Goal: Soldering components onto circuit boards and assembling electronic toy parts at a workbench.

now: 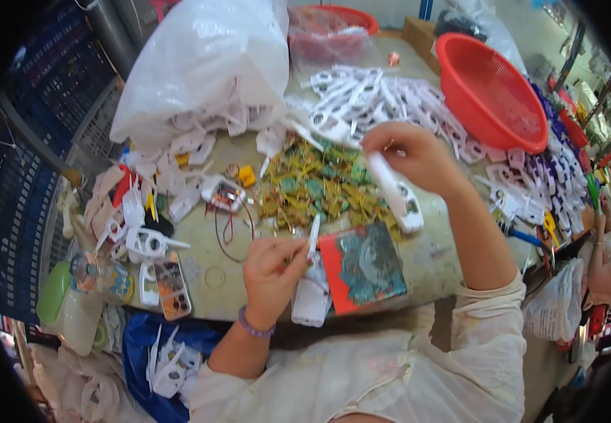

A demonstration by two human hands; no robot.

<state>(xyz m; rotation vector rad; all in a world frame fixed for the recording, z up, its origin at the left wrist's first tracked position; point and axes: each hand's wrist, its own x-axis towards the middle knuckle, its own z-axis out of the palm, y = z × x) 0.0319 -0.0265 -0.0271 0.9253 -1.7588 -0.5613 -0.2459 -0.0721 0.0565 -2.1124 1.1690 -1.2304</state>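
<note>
My left hand (271, 269) is closed at the table's near edge, pinching a slim white plastic casing piece (314, 236) upright between thumb and fingers. Just below it, touching or nearly so, is a white plastic block-shaped housing (311, 303). My right hand (407, 151) is raised over the table, fingers curled on the upper end of a long white plastic shell (391, 189) with an opening near its lower end. Motion blurs this shell. Under and left of it spreads a heap of small green-yellow circuit boards (312, 183). A red-edged pad with a dark worn top (365, 268) lies between my forearms.
Behind the boards are piled white shells (383, 99), a full translucent bag (199, 63) and a tilted red basket (492, 95). A wired open casing (223, 194), a parts box (173, 285) and a jar (108, 278) stand left. Blue-handled pliers (524, 236) lie right.
</note>
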